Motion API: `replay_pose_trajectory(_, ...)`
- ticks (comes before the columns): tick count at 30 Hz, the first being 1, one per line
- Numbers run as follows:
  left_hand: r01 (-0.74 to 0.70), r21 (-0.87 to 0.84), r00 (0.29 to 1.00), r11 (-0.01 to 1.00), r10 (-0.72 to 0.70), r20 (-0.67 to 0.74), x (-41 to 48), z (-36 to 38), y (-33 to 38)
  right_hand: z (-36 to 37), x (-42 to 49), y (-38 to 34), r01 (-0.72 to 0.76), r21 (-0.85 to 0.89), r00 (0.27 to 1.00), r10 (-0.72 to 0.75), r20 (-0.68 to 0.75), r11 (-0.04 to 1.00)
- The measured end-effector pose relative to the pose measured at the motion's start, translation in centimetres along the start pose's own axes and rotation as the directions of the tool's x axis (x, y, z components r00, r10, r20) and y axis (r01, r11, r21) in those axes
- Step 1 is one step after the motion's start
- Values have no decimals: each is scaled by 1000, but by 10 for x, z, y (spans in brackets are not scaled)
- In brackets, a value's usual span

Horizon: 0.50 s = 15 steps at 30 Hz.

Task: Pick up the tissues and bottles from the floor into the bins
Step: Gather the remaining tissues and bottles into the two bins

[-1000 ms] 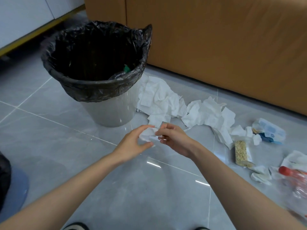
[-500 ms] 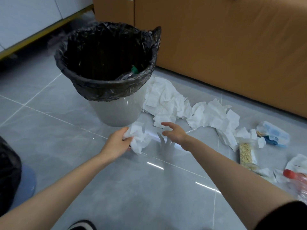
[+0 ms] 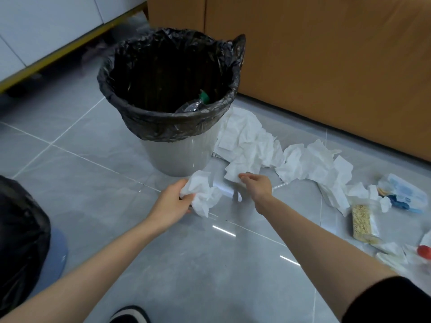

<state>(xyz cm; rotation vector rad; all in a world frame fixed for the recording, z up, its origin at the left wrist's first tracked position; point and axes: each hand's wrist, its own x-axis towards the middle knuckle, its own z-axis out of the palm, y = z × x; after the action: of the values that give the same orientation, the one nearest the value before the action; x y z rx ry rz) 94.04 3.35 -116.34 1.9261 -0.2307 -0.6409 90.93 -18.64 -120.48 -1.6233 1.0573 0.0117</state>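
- White crumpled tissue (image 3: 204,194) sits bunched in my left hand (image 3: 172,201), fingers wrapped round it; its trailing flap could slip free on the lift to the bin (image 3: 177,159).
- My right hand (image 3: 256,186) curls its fingers over the near edge of a floor tissue (image 3: 242,167); I cannot tell whether it grips.
- Thin, soft sheets may tear or drag neighbours from the pile (image 3: 307,164) beside the bin.

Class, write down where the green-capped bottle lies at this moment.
In the head view, the green-capped bottle lies inside the black-lined bin, low against its near right side, left of the tissue pile on the floor.
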Motion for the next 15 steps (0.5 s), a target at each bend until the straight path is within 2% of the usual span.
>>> replay_pose_trajectory(2, -5, -19, 1000, 1000, 5, -19, -4, -1, -1, -1, -8, 4, 78, -83, 997, -77, 19, 993)
replay_pose_trajectory(5, 28, -1, 997, 1000, -28, -77, -10, -3, -8, -1, -20, 16, 89, -248, 969, -26, 247, 965)
replay_pose_trajectory(8, 99, 29, 986, 995, -95, -136, -16, -6, -23, -5, -26, 25, 153, -494, 923, 55, 381, 856)
replay_pose_trajectory(10, 152, 44, 976, 987, -143, -162, -22, -8, -32, -5, -32, 25, 247, -628, 886, 91, 455, 738)
replay_pose_trajectory(11, 175, 47, 972, 983, -165, -170, -23, -8, -37, -4, -34, 23, 319, -684, 883, 56, 466, 656)
replay_pose_trajectory(13, 210, 49, 963, 977, -197, -186, -26, -8, -45, -1, -40, 17, 429, -729, 893, -128, 432, 533)
replay_pose_trajectory(15, 227, 43, 956, 973, -214, -202, -26, -8, -50, 3, -41, 10, 518, -683, 856, -312, 413, 515)
